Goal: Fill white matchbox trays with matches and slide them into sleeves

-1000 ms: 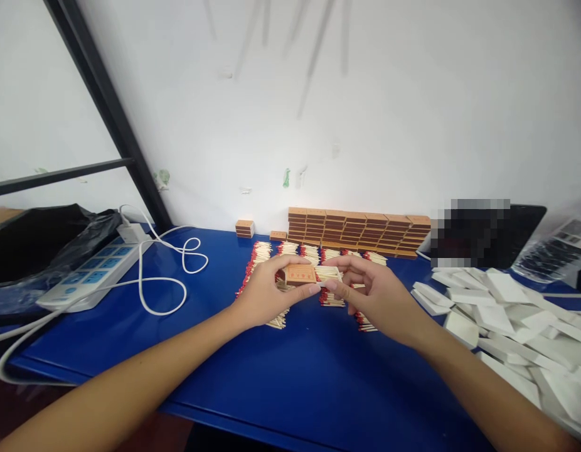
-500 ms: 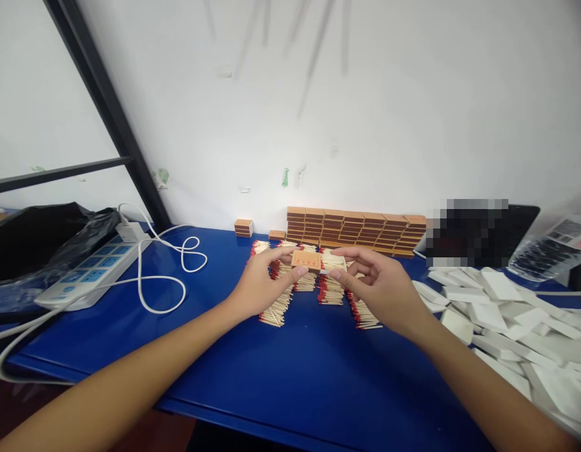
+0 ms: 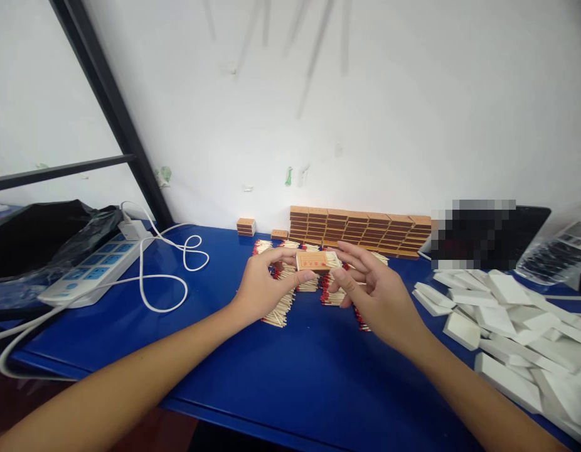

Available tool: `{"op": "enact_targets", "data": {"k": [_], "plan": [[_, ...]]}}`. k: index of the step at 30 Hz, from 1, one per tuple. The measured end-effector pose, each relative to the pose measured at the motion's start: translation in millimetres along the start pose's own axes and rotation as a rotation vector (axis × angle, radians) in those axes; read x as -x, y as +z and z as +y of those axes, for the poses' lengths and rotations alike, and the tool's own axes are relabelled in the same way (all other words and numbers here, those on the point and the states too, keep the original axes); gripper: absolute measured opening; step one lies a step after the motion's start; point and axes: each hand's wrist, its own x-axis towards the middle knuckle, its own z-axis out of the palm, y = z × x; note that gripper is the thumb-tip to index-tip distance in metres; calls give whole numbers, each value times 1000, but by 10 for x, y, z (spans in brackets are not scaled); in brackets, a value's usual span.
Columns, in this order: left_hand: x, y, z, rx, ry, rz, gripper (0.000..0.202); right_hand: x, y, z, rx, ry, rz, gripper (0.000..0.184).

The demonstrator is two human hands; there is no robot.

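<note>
An orange matchbox (image 3: 314, 261) is held above the table, its white tray of matches (image 3: 332, 258) sticking out a little at the right end. My left hand (image 3: 269, 279) grips the sleeve, thumb in front and fingers behind. At the tray's end, my right hand (image 3: 370, 285) has its thumb and fingers around the box's right edge. Beneath and behind the hands lie bunches of red-tipped matches (image 3: 277, 311) on the blue table (image 3: 290, 370); the hands partly cover them.
Stacked matchboxes (image 3: 361, 229) line the wall, with a small stack (image 3: 246, 226) and a single box (image 3: 280, 234) to their left. White trays (image 3: 507, 326) are heaped at right beside a dark screen (image 3: 530, 232). A power strip (image 3: 93, 267) and white cable (image 3: 163, 278) lie left.
The tray has slid left into the sleeve, so much less of it shows. My right hand has come closer to my left. The view has shifted slightly.
</note>
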Motion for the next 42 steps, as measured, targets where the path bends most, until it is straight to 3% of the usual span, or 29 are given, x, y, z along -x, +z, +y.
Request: {"op": "enact_targets", "data": {"k": [5, 9, 13, 17, 21, 29, 42], "plan": [[-5, -9, 44, 14, 22, 85, 35, 110, 127, 5, -28, 30, -100, 69], [5, -3, 42, 0, -1, 68, 39, 121, 141, 51, 45, 23, 26, 61], [25, 12, 10, -68, -12, 12, 41, 46, 33, 7, 207, -185, 156, 39], [49, 24, 0, -109, -17, -12, 44, -8, -66, -57, 340, -353, 58, 23], [58, 28, 6, -152, -26, -36, 47, -14, -78, -77, 312, -327, 7, 24], [44, 29, -21, -120, -47, -28, 46, -91, -213, -35, 128, -123, 122, 32], [16, 5, -22, -58, -41, -50, 51, -120, -215, -20, 122, -51, -42, 50]]}}
